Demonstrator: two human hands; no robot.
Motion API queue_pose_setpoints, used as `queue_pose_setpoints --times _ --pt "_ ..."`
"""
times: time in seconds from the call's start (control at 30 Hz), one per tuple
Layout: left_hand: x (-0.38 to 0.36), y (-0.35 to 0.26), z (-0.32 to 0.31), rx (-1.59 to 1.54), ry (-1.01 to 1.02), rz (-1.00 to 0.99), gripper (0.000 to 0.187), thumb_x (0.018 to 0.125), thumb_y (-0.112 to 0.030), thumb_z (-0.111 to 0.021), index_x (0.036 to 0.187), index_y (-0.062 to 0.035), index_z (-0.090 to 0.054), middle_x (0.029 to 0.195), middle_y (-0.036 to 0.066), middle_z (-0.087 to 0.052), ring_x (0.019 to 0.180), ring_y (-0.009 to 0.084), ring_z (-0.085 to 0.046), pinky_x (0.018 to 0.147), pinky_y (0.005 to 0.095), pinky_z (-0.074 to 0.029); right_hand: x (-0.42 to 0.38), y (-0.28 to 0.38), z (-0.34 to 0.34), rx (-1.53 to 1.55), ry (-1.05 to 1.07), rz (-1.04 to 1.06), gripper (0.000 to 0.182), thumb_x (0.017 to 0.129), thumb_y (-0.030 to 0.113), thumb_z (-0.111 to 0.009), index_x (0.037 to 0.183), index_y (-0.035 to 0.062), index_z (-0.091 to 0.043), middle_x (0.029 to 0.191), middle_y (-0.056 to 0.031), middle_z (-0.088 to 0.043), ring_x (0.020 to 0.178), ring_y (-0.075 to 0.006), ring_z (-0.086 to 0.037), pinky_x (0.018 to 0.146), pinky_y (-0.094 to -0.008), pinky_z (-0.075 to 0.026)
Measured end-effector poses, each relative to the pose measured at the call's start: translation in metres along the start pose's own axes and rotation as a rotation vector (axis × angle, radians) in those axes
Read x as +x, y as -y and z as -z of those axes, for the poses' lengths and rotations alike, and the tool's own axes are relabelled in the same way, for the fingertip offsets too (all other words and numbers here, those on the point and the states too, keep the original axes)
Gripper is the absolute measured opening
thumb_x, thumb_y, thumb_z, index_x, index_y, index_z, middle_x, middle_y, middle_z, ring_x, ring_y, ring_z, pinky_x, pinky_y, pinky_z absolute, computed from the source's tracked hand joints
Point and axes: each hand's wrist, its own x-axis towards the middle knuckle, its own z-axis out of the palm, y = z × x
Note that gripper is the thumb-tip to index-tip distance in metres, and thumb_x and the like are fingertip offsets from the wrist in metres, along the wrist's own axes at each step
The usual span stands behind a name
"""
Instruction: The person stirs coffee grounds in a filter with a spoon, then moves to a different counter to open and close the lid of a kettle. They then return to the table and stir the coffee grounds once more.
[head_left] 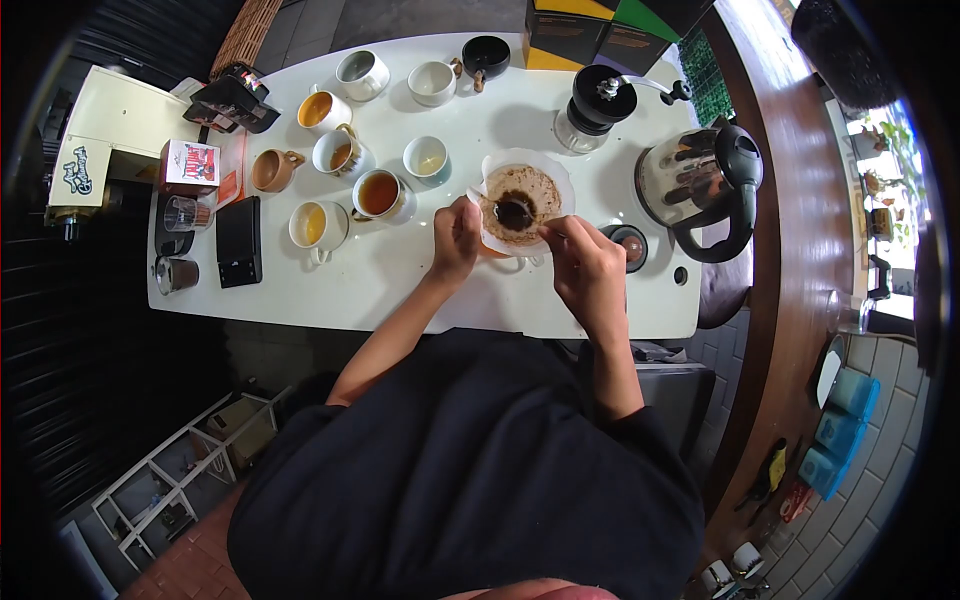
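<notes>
A white paper coffee filter [560, 178] stands opened out in front of me, its inside coated with wet brown coffee grounds [535, 190] around a dark centre. Pinched at the filter's left edge is my left hand [457, 240], fingers closed on the paper. My right hand [590, 268] has its fingertips closed at the near right rim of the same filter. Beneath the filter a bit of orange and a pale handle show; the rest of that support is hidden. A small round dark-rimmed container [628, 246] lies just right of my right hand.
Several cups stand to the left, including one of amber liquid [379, 192]. A steel kettle [690, 180] and a hand coffee grinder [600, 105] are to the right. A black scale [239, 241] and glasses sit far left; boxes [600, 35] stand at the back.
</notes>
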Motion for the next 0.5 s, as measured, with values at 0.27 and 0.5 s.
queue_pose_setpoints --times 0.27,0.5 --pt "0.002 -0.005 0.005 0.013 0.114 0.061 0.04 0.108 -0.027 -0.048 0.115 0.0111 -0.059 0.104 0.014 -0.067 0.096 0.0152 -0.062 0.086 0.0314 -0.05 0.004 0.003 -0.002 -0.019 -0.057 -0.022 0.009 0.087 0.001 -0.069 0.088 0.0046 -0.061 0.076 -0.0103 -0.067 0.057 -0.0284 -0.064 0.049 -0.0381 -0.046" --pt "0.002 -0.019 -0.004 -0.038 0.015 0.006 0.044 0.108 -0.031 -0.048 0.112 0.0107 -0.062 0.099 0.012 -0.068 0.092 0.0147 -0.062 0.084 0.0311 -0.05 0.004 0.001 -0.003 -0.047 0.0 -0.089 0.008 0.088 0.001 -0.068 0.089 0.0045 -0.061 0.074 -0.0102 -0.067 0.055 -0.0271 -0.063 0.05 -0.0373 -0.047"
